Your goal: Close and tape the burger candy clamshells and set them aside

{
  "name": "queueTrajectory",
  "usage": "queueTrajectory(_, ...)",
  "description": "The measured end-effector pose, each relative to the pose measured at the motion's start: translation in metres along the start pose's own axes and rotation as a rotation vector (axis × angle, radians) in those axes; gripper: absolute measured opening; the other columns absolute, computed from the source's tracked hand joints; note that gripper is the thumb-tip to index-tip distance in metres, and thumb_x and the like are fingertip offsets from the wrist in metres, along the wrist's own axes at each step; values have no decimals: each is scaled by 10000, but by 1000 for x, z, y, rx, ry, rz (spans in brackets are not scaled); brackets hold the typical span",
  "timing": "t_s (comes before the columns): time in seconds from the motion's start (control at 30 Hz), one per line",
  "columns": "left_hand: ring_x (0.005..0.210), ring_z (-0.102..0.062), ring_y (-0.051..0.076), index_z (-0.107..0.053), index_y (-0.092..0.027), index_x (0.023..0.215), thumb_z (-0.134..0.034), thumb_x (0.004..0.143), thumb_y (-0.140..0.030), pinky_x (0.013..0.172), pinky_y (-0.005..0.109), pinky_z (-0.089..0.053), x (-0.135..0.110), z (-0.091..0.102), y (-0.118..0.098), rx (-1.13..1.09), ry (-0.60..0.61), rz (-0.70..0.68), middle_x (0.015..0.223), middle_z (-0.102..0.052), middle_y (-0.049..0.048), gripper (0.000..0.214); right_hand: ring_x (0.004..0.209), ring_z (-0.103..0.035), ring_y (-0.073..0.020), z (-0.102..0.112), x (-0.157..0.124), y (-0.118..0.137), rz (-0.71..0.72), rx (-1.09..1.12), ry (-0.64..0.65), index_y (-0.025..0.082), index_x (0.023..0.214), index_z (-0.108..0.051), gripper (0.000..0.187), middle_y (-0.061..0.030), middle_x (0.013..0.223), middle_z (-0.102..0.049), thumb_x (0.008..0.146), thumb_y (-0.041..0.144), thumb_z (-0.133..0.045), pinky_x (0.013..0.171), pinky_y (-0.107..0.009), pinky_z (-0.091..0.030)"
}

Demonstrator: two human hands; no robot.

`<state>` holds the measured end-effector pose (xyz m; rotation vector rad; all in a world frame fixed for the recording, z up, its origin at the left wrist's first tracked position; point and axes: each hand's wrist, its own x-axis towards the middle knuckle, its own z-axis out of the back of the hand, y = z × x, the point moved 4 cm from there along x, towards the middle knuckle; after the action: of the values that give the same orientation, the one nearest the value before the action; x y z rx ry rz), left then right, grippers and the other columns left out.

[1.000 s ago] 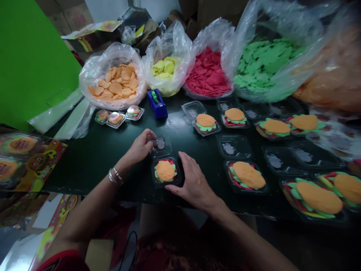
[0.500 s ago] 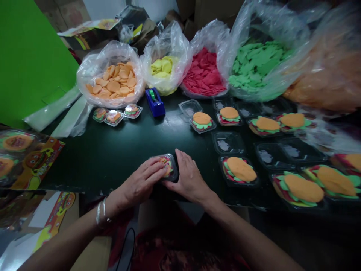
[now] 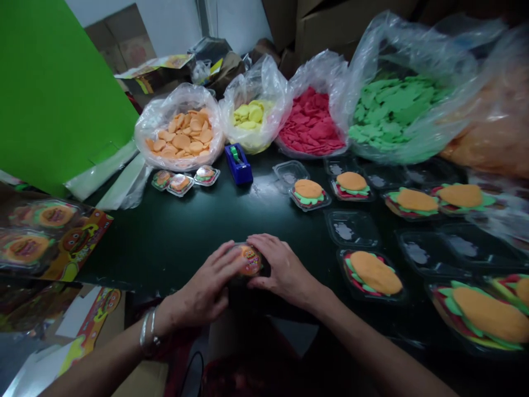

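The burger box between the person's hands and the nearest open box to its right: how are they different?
Lid: the covered box has its lid down; the open box has its lid folded back.
Look: a printed label shows over the covered box's burger; the open box's orange bun is bare.
Contact: both hands touch the covered box; neither touches the open box.
Both sit on the dark table.

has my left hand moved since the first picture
Yes: the left hand has moved toward the person, farther from the blue tape dispenser.
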<state>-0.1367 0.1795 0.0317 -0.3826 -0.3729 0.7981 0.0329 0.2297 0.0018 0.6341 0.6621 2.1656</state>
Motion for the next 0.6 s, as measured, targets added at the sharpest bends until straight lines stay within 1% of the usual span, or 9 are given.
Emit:
queueTrajectory(0.07,1339,-321,286,-271,-216,1430,-563,820,-166,1085,509,-335,1,6,13,-68,-63,203,1432,-375,144,678,1196,-483,-306,-1,0,0,-2,1,-3,194,1249,-505,758,-135,1270,-573,584,358,-831,964,-493,-409)
queueTrajectory(0.1,1292,-378,284,-323,-218,1404,-620,804,-218,1066,500,-362,3,6,19,-94,-57,277,1394,-408,144,670,1197,-482,-309,-1,0,0,-6,-1,-1,193,1247,-506,765,-138,1271,-572,577,357,-836,962,-495,-409)
queueTrajectory(0.17,1199,-452,269,-406,-225,1351,-714,744,-289,1030,474,-404,7,4,29,-132,31,336,1308,-474,123,683,1207,-475,-313,1,0,-1,-18,-4,8,188,1253,-502,784,-145,1283,-563,567,353,-843,970,-499,-401)
queueTrajectory(0.23,1147,-473,253,-436,-230,1328,-749,713,-308,1011,458,-417,12,1,36,-143,92,330,1256,-505,103,694,1227,-465,-305,3,1,-3,-22,13,49,189,1271,-487,796,-144,1310,-544,574,342,-840,991,-497,-387)
queueTrajectory(0.37,1127,-463,250,-431,-218,1334,-714,749,-354,994,461,-416,14,2,38,-114,78,281,1249,-506,112,664,1276,-430,-278,7,1,-6,0,72,169,234,1323,-446,774,-122,1371,-496,638,296,-802,1024,-483,-367)
queueTrajectory(0.5,1128,-451,263,-423,-222,1343,-657,781,-425,978,484,-416,12,1,36,-106,71,210,1258,-496,127,641,1292,-417,-278,8,0,-8,0,43,184,231,1338,-434,773,-131,1389,-481,655,279,-794,1033,-487,-361)
queueTrajectory(0.6,1121,-443,264,-402,-202,1358,-627,799,-440,971,484,-414,13,-1,38,-103,75,189,1251,-503,137,648,1299,-414,-278,5,-2,-9,2,30,177,229,1337,-433,770,-129,1395,-477,660,291,-794,1041,-488,-356)
